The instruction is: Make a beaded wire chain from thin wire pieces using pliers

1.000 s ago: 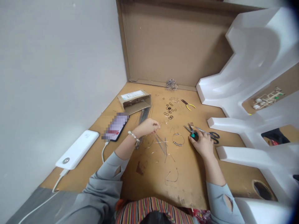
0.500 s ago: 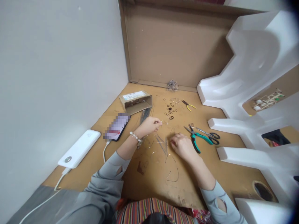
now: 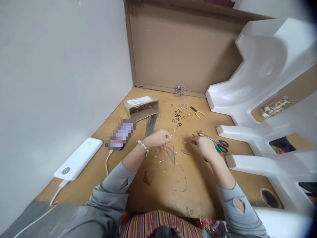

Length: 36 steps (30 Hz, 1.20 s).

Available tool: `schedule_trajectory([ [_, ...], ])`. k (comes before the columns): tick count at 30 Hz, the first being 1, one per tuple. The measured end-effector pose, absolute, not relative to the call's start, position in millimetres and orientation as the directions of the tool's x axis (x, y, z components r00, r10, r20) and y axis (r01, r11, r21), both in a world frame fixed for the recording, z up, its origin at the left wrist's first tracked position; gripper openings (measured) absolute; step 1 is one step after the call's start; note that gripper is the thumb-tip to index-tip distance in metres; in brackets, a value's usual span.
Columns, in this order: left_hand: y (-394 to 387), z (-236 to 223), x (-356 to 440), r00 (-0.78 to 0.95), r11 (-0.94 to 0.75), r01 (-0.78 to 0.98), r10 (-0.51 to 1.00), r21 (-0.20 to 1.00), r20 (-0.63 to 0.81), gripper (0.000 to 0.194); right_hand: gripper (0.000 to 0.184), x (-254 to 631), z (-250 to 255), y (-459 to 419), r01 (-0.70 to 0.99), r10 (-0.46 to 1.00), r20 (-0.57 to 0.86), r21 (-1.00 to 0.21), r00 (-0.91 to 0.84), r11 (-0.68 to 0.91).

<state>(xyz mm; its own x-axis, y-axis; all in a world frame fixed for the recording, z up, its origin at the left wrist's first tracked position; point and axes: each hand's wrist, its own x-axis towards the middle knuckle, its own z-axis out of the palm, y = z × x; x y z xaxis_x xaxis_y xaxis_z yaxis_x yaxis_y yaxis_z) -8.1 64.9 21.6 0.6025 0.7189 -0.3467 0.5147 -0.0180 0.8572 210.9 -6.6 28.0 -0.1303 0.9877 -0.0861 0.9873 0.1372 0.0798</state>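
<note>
Left hand [image 3: 162,138]: fingertips pinched together, a thin wire [image 3: 170,136] apparently held. Right hand [image 3: 203,147]: fingers curled beside a beaded wire loop [image 3: 185,152], whether gripped cannot be told; teal-handled pliers [image 3: 218,148] partly covered. Beyond: scissors [image 3: 216,141], dark rings [image 3: 178,115] and yellow-handled pliers [image 3: 198,113], all laid on the tabletop [image 3: 158,198].
</note>
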Motion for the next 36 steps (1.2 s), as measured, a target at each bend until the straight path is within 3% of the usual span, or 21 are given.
schedule_trajectory([
  [4, 63, 12, -3, 0.643, -0.04, 0.581, 0.634, 0.813, -0.429, 0.015, 0.023, 219, 23, -9, 0.975, 0.976, -0.14, 0.124, -0.166, 0.184],
  [17, 60, 13, -3, 0.661, -0.061, 0.547, 0.643, 0.835, -0.387, 0.015, 0.02, 193, 24, 10, 0.818, 0.844, -0.298, 0.249, -0.445, 0.519],
  [22, 62, 11, -1, 0.655, -0.028, 0.504, 0.664, 0.863, -0.361, 0.015, 0.023, 196, 31, 8, 0.818, 0.843, -0.312, 0.25, -0.438, 0.518],
  [27, 63, 14, 3, 0.624, 0.034, 0.404, 0.721, 0.914, -0.302, 0.015, 0.026, 210, 43, 3, 0.891, 0.88, -0.348, 0.204, -0.322, 0.407],
  [32, 64, 22, 4, 0.589, 0.087, 0.237, 0.78, 0.968, -0.214, 0.016, 0.019, 232, 65, -3, 0.955, 0.896, -0.385, 0.102, -0.22, 0.279],
  [33, 64, 24, 4, 0.599, 0.092, 0.2, 0.777, 0.976, -0.196, 0.016, 0.018, 235, 67, -4, 0.969, 0.905, -0.367, 0.032, -0.217, 0.245],
  [34, 63, 26, 4, 0.614, 0.097, 0.164, 0.768, 0.982, -0.179, 0.017, 0.016, 236, 68, -5, 0.975, 0.917, -0.334, -0.1, -0.22, 0.197],
  [36, 61, 30, 3, 0.645, 0.104, 0.104, 0.75, 0.989, -0.147, 0.019, 0.015, 232, 66, -8, 0.856, 0.94, -0.257, -0.513, -0.222, 0.062],
])
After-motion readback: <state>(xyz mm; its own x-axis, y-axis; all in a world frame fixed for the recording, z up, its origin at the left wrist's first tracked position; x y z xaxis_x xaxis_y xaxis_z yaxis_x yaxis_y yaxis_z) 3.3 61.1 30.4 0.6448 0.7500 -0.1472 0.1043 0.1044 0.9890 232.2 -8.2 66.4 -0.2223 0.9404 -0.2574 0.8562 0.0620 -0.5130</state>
